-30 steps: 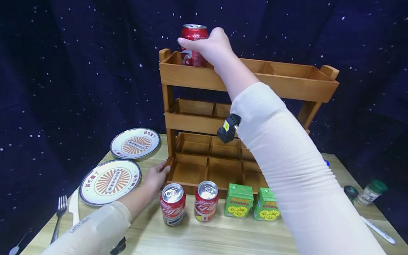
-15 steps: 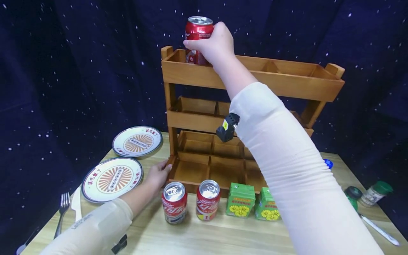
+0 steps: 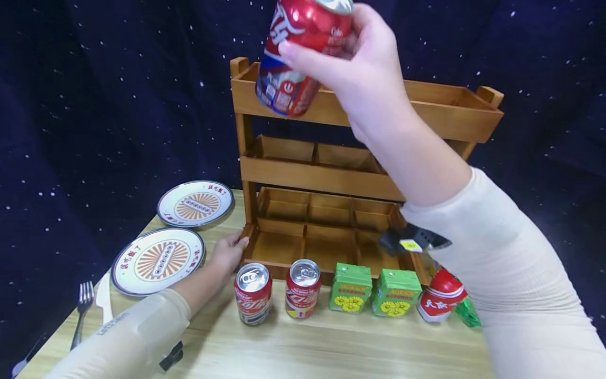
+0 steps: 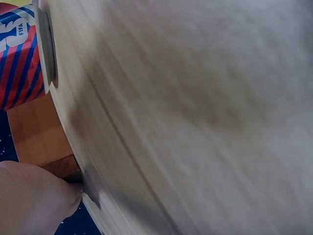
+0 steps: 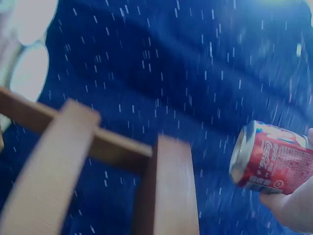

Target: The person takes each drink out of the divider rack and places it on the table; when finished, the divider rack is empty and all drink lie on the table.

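In the head view a red Coke can [image 3: 303, 58] is held up, tilted, in front of the left end of a wooden three-tier rack [image 3: 322, 176]. My right hand [image 3: 366, 73] grips it, thumb across its front; the right wrist view has the same can [image 5: 274, 156] clear of the rack's top rails. Down at the rack's lower left corner, my left hand [image 3: 227, 256] holds the side edge. Two more Coke cans, a left one [image 3: 253, 292] and a right one [image 3: 303, 288], stand upright before the rack. One can [image 4: 19, 58] shows in the left wrist view.
Right of the cans stand two green drink cartons [image 3: 350, 288] and a red-and-white container [image 3: 440, 297]. Two patterned plates [image 3: 195, 203] lie left of the rack, with a fork [image 3: 84, 305] and a white knife [image 3: 104, 297] nearby. A dark starry curtain hangs behind.
My right hand has lifted the Coke can out of the rack's top left compartment and brought it nearer, tilting it. The left hand stays on the rack's corner.
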A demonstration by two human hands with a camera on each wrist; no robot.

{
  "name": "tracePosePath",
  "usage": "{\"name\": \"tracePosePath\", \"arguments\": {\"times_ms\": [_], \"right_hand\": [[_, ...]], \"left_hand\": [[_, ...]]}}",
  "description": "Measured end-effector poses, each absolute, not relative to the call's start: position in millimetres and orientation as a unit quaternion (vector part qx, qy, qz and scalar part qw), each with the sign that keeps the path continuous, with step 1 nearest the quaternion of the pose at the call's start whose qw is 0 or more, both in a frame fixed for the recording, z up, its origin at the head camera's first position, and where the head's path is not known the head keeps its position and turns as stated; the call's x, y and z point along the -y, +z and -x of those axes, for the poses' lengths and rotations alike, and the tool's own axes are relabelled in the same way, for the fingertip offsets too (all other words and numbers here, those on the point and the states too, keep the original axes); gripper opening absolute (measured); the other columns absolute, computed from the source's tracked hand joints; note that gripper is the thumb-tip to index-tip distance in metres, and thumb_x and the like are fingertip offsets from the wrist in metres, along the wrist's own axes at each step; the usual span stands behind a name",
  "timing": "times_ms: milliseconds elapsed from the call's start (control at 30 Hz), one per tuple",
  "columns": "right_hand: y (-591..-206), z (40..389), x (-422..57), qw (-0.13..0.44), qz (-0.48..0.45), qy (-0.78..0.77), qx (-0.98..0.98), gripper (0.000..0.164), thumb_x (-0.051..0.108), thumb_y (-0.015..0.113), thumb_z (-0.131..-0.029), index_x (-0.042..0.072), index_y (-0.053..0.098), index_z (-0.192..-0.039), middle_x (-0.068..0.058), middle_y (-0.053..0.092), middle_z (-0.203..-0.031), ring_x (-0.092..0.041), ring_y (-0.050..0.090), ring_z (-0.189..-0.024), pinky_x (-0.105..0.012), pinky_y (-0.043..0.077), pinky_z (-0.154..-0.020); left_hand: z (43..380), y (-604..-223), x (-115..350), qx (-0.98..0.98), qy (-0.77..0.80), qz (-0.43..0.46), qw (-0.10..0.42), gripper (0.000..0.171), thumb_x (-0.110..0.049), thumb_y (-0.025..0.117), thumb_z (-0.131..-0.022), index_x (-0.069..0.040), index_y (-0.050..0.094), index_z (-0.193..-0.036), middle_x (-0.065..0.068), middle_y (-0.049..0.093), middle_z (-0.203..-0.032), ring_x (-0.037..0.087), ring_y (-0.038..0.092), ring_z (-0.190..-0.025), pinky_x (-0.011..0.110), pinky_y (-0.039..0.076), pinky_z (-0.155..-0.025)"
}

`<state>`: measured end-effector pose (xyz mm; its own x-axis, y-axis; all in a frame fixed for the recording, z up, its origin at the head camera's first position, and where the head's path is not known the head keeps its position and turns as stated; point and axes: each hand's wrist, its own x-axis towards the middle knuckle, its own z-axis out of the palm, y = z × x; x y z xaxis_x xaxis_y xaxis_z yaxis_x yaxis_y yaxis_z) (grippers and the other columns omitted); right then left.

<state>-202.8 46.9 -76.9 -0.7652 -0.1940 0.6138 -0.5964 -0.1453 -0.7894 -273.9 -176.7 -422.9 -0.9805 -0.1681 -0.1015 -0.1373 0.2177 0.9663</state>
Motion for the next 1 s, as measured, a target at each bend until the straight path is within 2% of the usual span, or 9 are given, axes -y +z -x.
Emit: {"name": "tracePosePath", "arguments": {"times_ms": [100,200,367,500,700,833,1000], "right_hand": [[-104,179,-55,0.103,-0.332,0.668,0.658,0.053,0.0,0.073,-0.071,0.002,0.047,-0.116,-0.009,0.057,-0.11,-0.021,0.055,-0.1,-0.028,0.047,-0.086],[-141,162,-61,0.041,-0.337,0.636,0.693,0.054,0.001,0.075,-0.069,0.002,0.048,-0.115,-0.008,0.058,-0.109,-0.022,0.056,-0.098,-0.032,0.048,-0.085],[-222,151,-66,-0.055,-0.334,0.6,0.725,0.06,0.008,0.08,-0.064,0.007,0.047,-0.115,-0.004,0.058,-0.108,-0.018,0.057,-0.097,-0.032,0.049,-0.083],[-286,143,-62,-0.098,-0.343,0.589,0.725,0.061,0.014,0.082,-0.062,0.011,0.048,-0.112,-0.002,0.058,-0.105,-0.016,0.058,-0.095,-0.031,0.05,-0.082],[-344,131,-51,-0.118,-0.353,0.552,0.746,0.063,0.027,0.082,-0.062,0.019,0.045,-0.112,0.007,0.057,-0.105,-0.009,0.055,-0.099,-0.025,0.044,-0.088],[-362,129,-44,-0.12,-0.365,0.51,0.769,0.065,0.035,0.081,-0.063,0.024,0.042,-0.113,0.012,0.053,-0.108,-0.005,0.051,-0.104,-0.024,0.04,-0.093],[-374,130,-36,-0.129,-0.372,0.489,0.778,0.065,0.039,0.08,-0.062,0.027,0.04,-0.113,0.015,0.053,-0.106,-0.002,0.051,-0.101,-0.024,0.041,-0.091]], "left_hand": [[273,-423,179,0.781,-0.616,-0.098,0.017,0.047,-0.019,0.046,-0.094,0.002,0.035,-0.134,0.023,0.049,-0.123,0.033,0.053,-0.103,0.038,0.046,-0.087],[271,-424,178,0.782,-0.615,-0.098,0.017,0.047,-0.019,0.046,-0.094,0.004,0.034,-0.133,0.024,0.048,-0.124,0.034,0.052,-0.104,0.039,0.045,-0.088],[270,-429,174,0.772,-0.628,-0.101,0.016,0.048,-0.02,0.047,-0.093,0.005,0.036,-0.133,0.026,0.05,-0.12,0.033,0.056,-0.098,0.036,0.05,-0.081],[269,-432,171,0.759,-0.643,-0.105,0.005,0.047,-0.019,0.046,-0.094,0.004,0.035,-0.133,0.026,0.051,-0.119,0.033,0.057,-0.096,0.035,0.051,-0.078],[266,-426,168,0.754,-0.649,-0.098,-0.004,0.049,-0.019,0.045,-0.094,0.002,0.031,-0.136,0.024,0.049,-0.123,0.034,0.055,-0.1,0.035,0.05,-0.08],[265,-421,168,0.751,-0.653,-0.1,-0.006,0.049,-0.02,0.045,-0.094,0.001,0.031,-0.136,0.024,0.051,-0.12,0.034,0.056,-0.099,0.035,0.05,-0.08],[264,-421,167,0.754,-0.648,-0.103,-0.009,0.049,-0.02,0.045,-0.094,-0.001,0.031,-0.137,0.023,0.05,-0.122,0.033,0.055,-0.101,0.036,0.048,-0.084]]}}
